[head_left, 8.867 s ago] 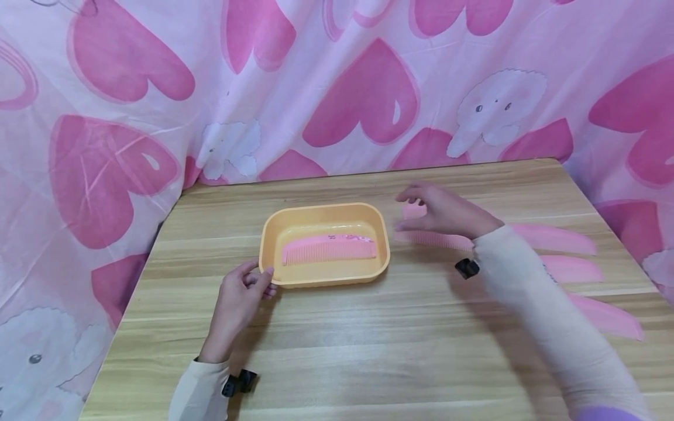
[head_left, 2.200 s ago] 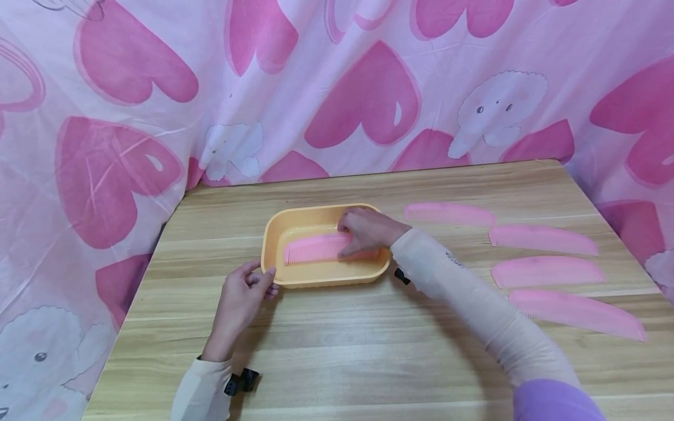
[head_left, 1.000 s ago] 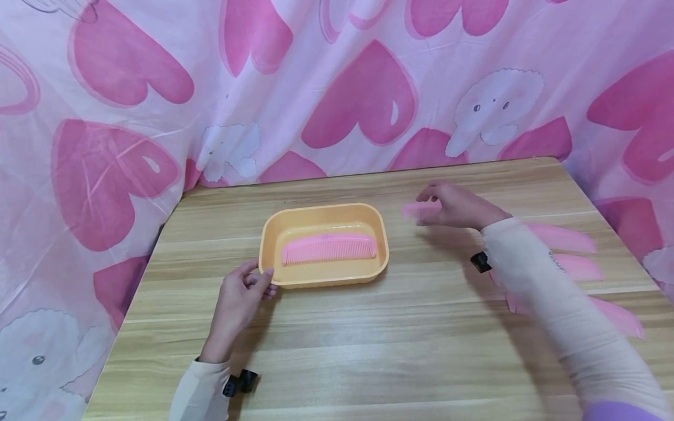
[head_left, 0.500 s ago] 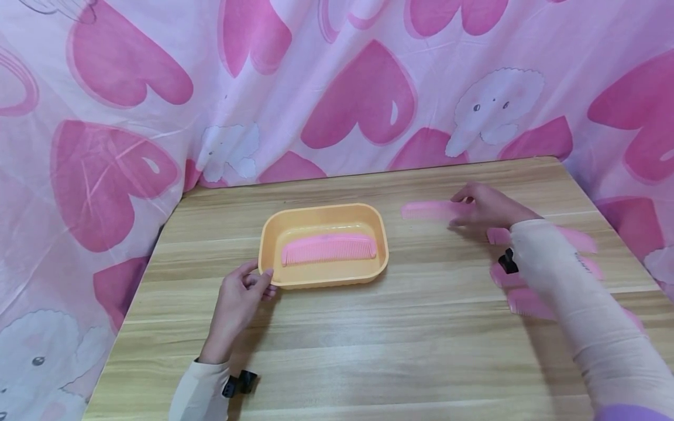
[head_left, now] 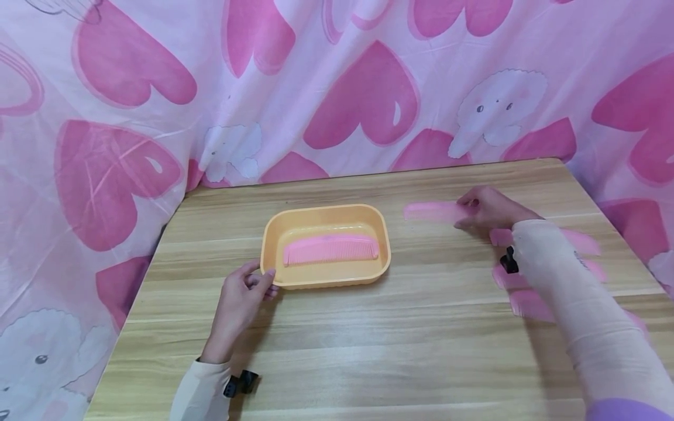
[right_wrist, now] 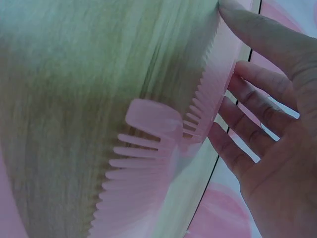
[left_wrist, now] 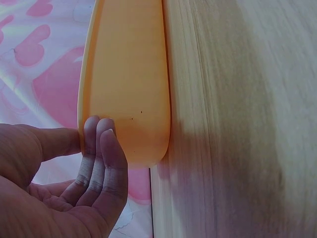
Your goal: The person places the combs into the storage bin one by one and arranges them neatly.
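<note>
My left hand pinches the front left corner of a yellow plastic tray, thumb over the rim and fingers on the outer wall. Inside the tray lies a pink comb, teeth facing me. My right hand holds another pink comb near its right end, at the back of the table. In the right wrist view its thumb lies at the toothed edge and its fingertips along the spine of that comb. The hand hides the comb's right end in the head view.
Under and beside the right forearm lie three more pink combs, a rear one, a middle one and a front one, partly hidden by the sleeve. A pink heart-print curtain hangs behind the wooden table.
My right hand has left the tray's comb and gone to the back comb, sliding from its left end to its right. The tray's comb showed lettering earlier; its upper face is now plain.
</note>
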A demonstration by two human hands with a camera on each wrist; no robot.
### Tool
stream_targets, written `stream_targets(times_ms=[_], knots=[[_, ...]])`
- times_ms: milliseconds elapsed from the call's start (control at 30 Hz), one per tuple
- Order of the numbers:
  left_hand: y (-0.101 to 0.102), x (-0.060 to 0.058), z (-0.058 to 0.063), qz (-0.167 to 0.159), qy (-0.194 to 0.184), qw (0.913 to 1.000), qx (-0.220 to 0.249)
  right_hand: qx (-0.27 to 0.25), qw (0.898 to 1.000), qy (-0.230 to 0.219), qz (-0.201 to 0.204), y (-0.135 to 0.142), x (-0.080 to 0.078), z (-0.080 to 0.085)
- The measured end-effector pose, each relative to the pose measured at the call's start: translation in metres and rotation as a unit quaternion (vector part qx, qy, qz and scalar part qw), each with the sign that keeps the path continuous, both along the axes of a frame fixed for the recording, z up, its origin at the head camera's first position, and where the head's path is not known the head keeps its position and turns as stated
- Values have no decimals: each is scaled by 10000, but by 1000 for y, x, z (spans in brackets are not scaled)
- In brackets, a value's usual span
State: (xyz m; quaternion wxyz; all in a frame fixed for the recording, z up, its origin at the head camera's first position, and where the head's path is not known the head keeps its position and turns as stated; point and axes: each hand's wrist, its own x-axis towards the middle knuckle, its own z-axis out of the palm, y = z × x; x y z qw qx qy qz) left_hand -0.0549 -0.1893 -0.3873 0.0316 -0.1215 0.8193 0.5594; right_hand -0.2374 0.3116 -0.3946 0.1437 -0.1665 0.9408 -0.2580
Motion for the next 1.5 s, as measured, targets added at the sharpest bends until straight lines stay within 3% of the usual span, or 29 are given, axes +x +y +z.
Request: stream_targets(times_ms=[433,700,1033,1367,1500], knots=[[1,-1,3,29,-66,9999,-78,24,10000,18,29,-7,-4,-4],[0,0,2,40,-105,9999,-83,-33,9986,-424,-300,-10,-4,-5],[1,0,3,36,-105,9999,-75,-62,9995,-266,-171,-15,-4,-2],[1,0,0,47,-34,10000,-9,-140,9964,733,410,-35,-2,14],[1,0,0,55,-39,10000,7,-168,9952,836,476,-48,-1,25]])
